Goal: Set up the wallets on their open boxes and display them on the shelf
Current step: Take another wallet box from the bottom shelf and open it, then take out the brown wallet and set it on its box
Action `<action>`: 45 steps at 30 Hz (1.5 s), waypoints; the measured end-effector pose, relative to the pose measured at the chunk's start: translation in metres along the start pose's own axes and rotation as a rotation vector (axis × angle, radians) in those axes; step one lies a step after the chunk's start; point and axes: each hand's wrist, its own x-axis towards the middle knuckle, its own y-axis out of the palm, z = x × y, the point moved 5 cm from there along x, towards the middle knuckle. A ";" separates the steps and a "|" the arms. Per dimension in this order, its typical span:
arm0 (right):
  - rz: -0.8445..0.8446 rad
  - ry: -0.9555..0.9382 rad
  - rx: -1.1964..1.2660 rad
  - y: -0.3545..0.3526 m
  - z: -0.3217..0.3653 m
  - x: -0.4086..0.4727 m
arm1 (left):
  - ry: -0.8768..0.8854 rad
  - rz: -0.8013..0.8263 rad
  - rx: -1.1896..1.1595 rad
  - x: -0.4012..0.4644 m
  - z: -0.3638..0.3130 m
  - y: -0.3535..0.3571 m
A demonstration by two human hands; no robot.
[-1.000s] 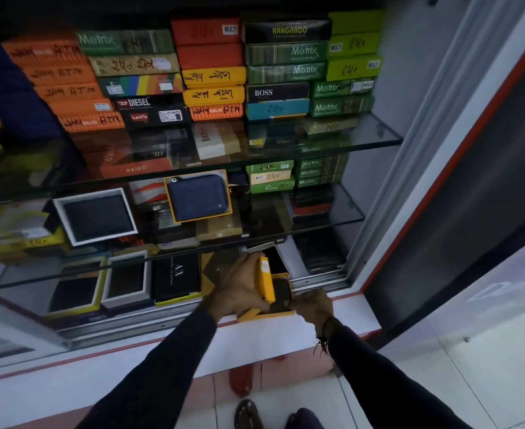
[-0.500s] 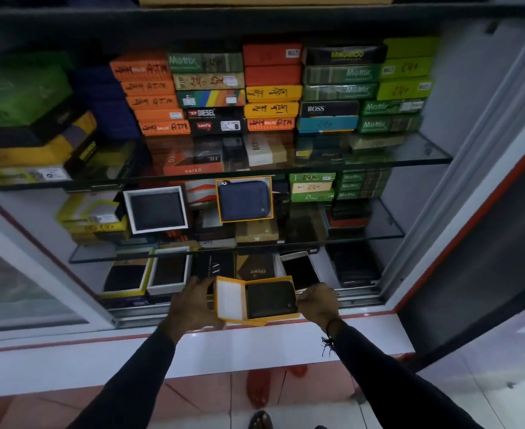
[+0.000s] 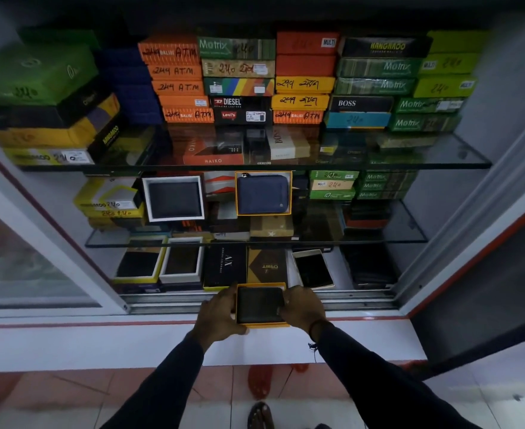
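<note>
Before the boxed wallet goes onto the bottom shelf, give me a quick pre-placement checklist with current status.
1. Both hands on the box: ok. Left hand and right hand grip the yellow box by its sides.
2. Dark wallet seated in the box: ok.
3. Cabinet front open: ok.
4. Free spot on the bottom shelf: not ok. The AX box, brown box and phone fill the row behind.
5. Box will stand propped: cannot tell.

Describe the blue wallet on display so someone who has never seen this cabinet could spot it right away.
Find the middle glass shelf of the cabinet, below the stacked boxes. Near its centre a blue wallet stands facing out in an orange-rimmed box, right of a black wallet in a white box. It is the only blue, zip-around wallet showing.
</note>
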 end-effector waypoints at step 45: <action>0.234 0.068 1.223 -0.077 -0.012 -0.024 | -0.061 -0.083 -1.168 -0.016 -0.020 -0.041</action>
